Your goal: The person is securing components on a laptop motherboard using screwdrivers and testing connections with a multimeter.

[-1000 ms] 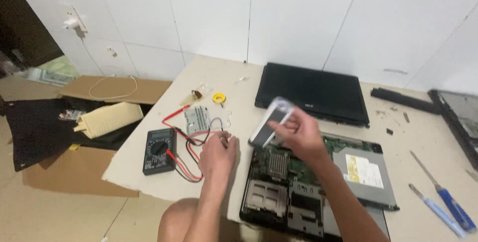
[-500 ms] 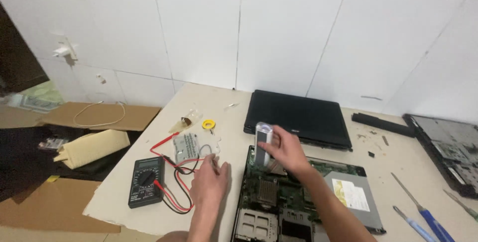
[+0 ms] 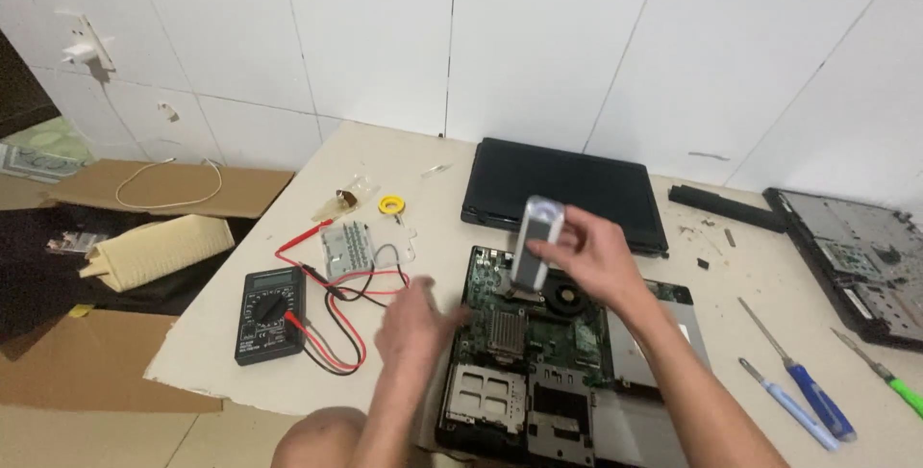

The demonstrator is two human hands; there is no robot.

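Blurred left hand (image 3: 413, 326) over half-hidden laptop base (image 3: 538, 353)

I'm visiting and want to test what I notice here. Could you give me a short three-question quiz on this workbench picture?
1. True or false: the right hand holds a small silver-grey device above the opened laptop base.
2. Which thing lies left of the left hand, joined to red and black leads? A) black multimeter B) kettle C) keyboard
3. Fill in: the two blue-handled screwdrivers lie to the ____ of the opened laptop base.

Key: 1 true; 2 A, the black multimeter; 3 right.
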